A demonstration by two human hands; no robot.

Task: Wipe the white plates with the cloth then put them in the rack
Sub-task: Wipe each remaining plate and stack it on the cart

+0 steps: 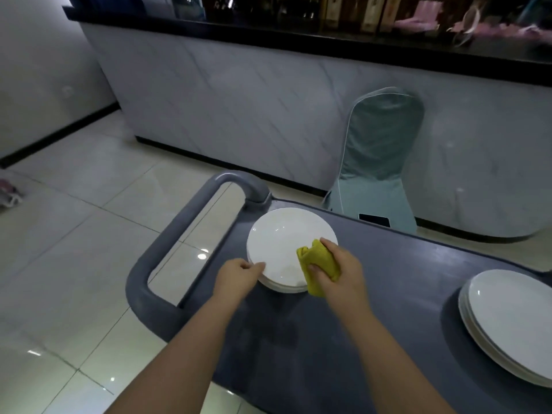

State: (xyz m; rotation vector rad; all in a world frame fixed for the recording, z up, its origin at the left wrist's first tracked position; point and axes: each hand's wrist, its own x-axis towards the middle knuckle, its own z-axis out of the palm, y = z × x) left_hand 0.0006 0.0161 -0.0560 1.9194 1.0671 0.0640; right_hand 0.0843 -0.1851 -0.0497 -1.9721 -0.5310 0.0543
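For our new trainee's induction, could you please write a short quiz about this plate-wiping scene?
1. True or false: the right hand holds the yellow cloth.
2. How many plate stacks stand on the grey cart? A one, B two, C three.
3. Fill in: the left hand grips the left stack at its ____.
Key: 1 true; 2 B, the left stack and the right stack; 3 rim.

A restaurant or banquet service area is indicated. A long bar counter (239,100) with a marble-pattern front and a black top is seen, with tall boxes (370,10) lined up behind it. A chair (379,150) fitted with a banquet-style fabric cover is placed against the counter. White plates (283,234) are stacked on a grey service trolley (388,279) over a tiled floor (74,234).
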